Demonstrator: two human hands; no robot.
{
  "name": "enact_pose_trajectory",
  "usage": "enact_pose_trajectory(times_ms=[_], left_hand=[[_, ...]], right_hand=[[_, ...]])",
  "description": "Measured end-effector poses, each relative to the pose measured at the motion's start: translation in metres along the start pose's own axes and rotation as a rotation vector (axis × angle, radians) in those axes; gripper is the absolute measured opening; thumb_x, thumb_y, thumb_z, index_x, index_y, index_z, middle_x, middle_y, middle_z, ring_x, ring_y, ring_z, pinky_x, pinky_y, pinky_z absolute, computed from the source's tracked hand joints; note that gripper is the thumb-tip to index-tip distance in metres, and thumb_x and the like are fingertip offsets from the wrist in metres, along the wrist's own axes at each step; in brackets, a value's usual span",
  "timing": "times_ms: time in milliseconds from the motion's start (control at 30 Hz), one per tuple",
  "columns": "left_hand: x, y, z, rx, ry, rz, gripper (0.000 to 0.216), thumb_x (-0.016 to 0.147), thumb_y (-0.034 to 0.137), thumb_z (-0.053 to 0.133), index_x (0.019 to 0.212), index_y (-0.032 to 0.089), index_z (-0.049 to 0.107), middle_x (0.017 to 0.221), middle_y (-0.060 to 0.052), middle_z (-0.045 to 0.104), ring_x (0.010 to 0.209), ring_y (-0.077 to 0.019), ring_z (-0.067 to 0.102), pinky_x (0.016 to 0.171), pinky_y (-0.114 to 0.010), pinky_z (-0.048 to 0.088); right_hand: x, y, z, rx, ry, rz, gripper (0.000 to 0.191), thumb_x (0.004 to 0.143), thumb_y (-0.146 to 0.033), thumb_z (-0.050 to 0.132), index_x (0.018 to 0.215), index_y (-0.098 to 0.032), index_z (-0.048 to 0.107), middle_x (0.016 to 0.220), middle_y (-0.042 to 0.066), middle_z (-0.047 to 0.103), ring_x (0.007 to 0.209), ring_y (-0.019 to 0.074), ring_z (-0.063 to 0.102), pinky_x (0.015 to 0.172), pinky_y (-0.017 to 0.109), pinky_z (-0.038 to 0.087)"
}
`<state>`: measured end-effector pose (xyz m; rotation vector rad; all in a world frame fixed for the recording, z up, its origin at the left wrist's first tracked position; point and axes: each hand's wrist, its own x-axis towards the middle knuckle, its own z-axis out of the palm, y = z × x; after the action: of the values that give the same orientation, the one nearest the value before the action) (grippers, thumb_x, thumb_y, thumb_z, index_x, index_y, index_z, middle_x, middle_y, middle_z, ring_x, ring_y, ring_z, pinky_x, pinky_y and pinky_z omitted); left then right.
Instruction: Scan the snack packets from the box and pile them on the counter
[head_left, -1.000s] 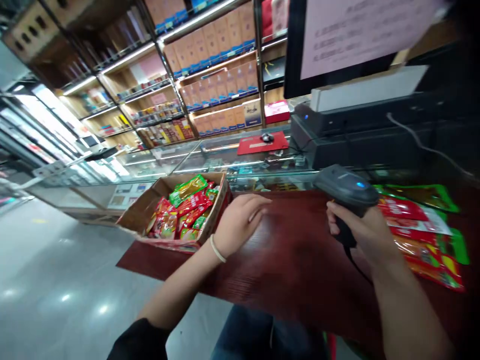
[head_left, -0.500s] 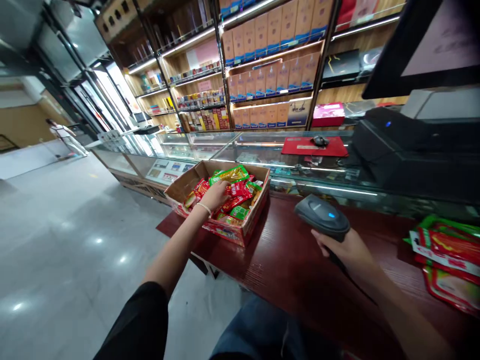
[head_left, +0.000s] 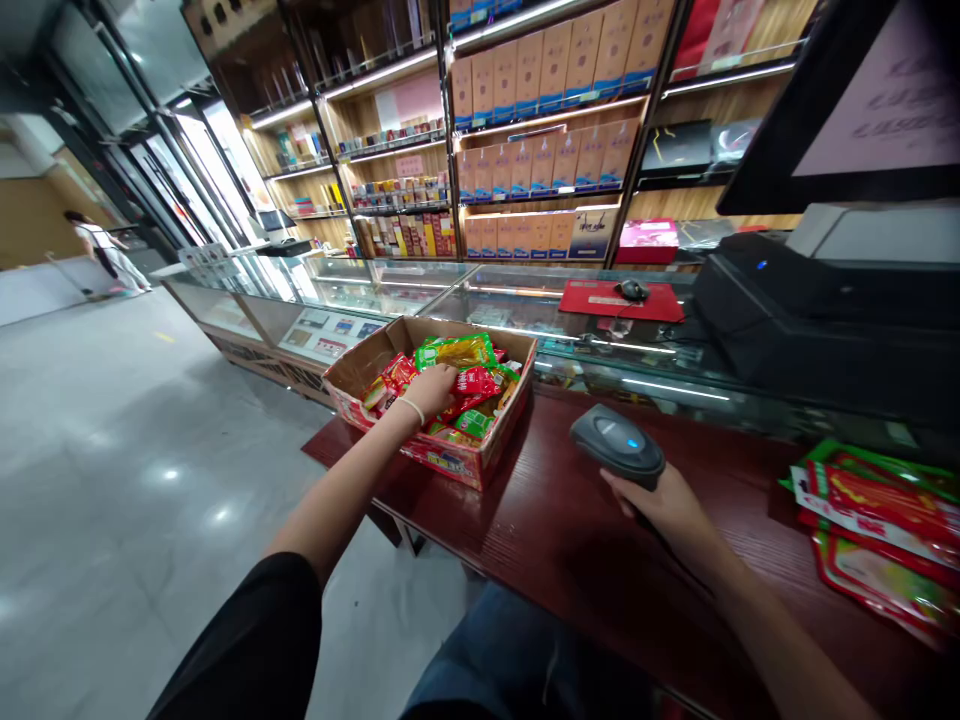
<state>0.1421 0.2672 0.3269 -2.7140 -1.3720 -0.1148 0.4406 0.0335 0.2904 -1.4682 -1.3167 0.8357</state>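
Note:
My left hand (head_left: 433, 390) reaches into an open cardboard box (head_left: 360, 372) on the dark red wooden table and its fingers close on a red snack packet (head_left: 471, 383) among several red and green ones. A green packet (head_left: 456, 351) lies at the back of the box. My right hand (head_left: 664, 503) grips the handle of a black barcode scanner (head_left: 616, 445) with a blue light, held just above the table to the right of the box.
A pile of red and green snack packets (head_left: 877, 515) lies at the table's right end. Behind stand a glass counter (head_left: 450, 290), a black register unit (head_left: 795, 300), a red mat with a mouse (head_left: 630, 295) and shelves of boxed goods. A person (head_left: 94, 245) walks far left.
My left hand has left the table top, gone into the box and settled on a red packet. The scanner hand has dropped lower. My view has swung left.

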Motion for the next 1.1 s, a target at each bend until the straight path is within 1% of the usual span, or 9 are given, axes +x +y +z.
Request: enact_pose_trajectory(times_ms=[167,400,500,633,733,800,933,1000,1100], left_hand=[[-0.003,0.01,-0.01,-0.117,0.127,-0.035,0.029,0.09,0.024,0.045,0.115,0.019,0.06,0.104,-0.01,0.069,0.095,-0.023,0.065,0.084,-0.031,0.048],[-0.002,0.017,-0.015,-0.272,0.266,-0.092,0.032,0.095,0.031,0.04,0.118,0.02,0.06,0.102,-0.011,0.071,0.091,-0.0257,0.068,0.08,-0.035,0.05],[-0.003,0.015,-0.015,-0.343,0.307,-0.144,0.032,0.096,0.033,0.04,0.118,0.02,0.06,0.101,-0.012,0.071,0.092,-0.0268,0.068,0.081,-0.037,0.05],[0.001,0.011,-0.017,-0.553,0.427,-0.203,0.031,0.095,0.034,0.042,0.119,0.022,0.059,0.105,-0.009,0.071,0.096,-0.0251,0.067,0.087,-0.037,0.049],[0.009,0.01,-0.022,-0.903,0.553,-0.285,0.029,0.093,0.032,0.045,0.115,0.019,0.059,0.104,-0.008,0.07,0.097,-0.0222,0.066,0.088,-0.037,0.051],[0.015,0.017,-0.029,-1.234,0.56,-0.345,0.028,0.092,0.032,0.046,0.112,0.017,0.058,0.097,-0.007,0.071,0.089,-0.0201,0.068,0.083,-0.037,0.054],[0.017,0.062,-0.053,-1.748,0.406,-0.25,0.035,0.079,0.022,0.063,0.113,0.018,0.054,0.089,-0.004,0.07,0.074,-0.0166,0.068,0.075,-0.035,0.058],[0.012,0.099,-0.065,-1.867,0.341,-0.164,0.046,0.071,0.013,0.069,0.114,0.02,0.053,0.091,-0.003,0.07,0.076,-0.0162,0.069,0.076,-0.034,0.058],[0.006,0.16,-0.073,-1.996,0.355,-0.04,0.047,0.072,0.013,0.07,0.115,0.024,0.053,0.104,-0.003,0.069,0.088,-0.0168,0.069,0.084,-0.035,0.058]], right_hand=[[0.022,-0.022,-0.035,-0.095,0.059,-0.093,0.035,0.074,-0.051,0.072,0.071,-0.022,0.052,0.05,-0.003,0.054,0.046,0.0152,0.05,0.055,0.03,0.042],[0.044,-0.081,-0.096,-0.104,0.324,-0.246,0.036,0.074,-0.044,0.075,0.057,-0.022,0.052,0.049,-0.002,0.053,0.049,0.0139,0.049,0.059,0.03,0.039],[0.042,-0.084,-0.1,0.029,0.377,-0.259,0.034,0.066,-0.044,0.08,0.059,-0.022,0.055,0.05,-0.002,0.054,0.046,0.0138,0.048,0.053,0.03,0.038],[0.047,-0.072,-0.096,-0.105,0.319,-0.219,0.035,0.07,-0.044,0.077,0.059,-0.022,0.053,0.048,-0.002,0.053,0.049,0.0145,0.049,0.057,0.03,0.038],[0.052,-0.064,-0.094,-0.087,0.236,-0.222,0.034,0.078,-0.044,0.073,0.064,-0.021,0.052,0.05,-0.002,0.053,0.05,0.0138,0.049,0.057,0.029,0.038],[0.054,-0.062,-0.093,-0.078,0.18,-0.206,0.035,0.08,-0.045,0.07,0.064,-0.02,0.052,0.048,-0.002,0.053,0.049,0.0136,0.049,0.057,0.029,0.038],[0.052,-0.063,-0.094,-0.077,0.121,-0.222,0.035,0.082,-0.046,0.069,0.069,-0.021,0.05,0.048,-0.004,0.052,0.048,0.0128,0.048,0.058,0.028,0.038],[0.05,-0.063,-0.098,-0.061,0.137,-0.213,0.035,0.08,-0.049,0.07,0.074,-0.021,0.05,0.049,-0.005,0.052,0.046,0.0124,0.047,0.054,0.027,0.037],[0.046,-0.062,-0.108,-0.054,0.178,-0.178,0.036,0.078,-0.05,0.071,0.077,-0.02,0.051,0.051,-0.006,0.051,0.045,0.0119,0.047,0.051,0.026,0.036]])
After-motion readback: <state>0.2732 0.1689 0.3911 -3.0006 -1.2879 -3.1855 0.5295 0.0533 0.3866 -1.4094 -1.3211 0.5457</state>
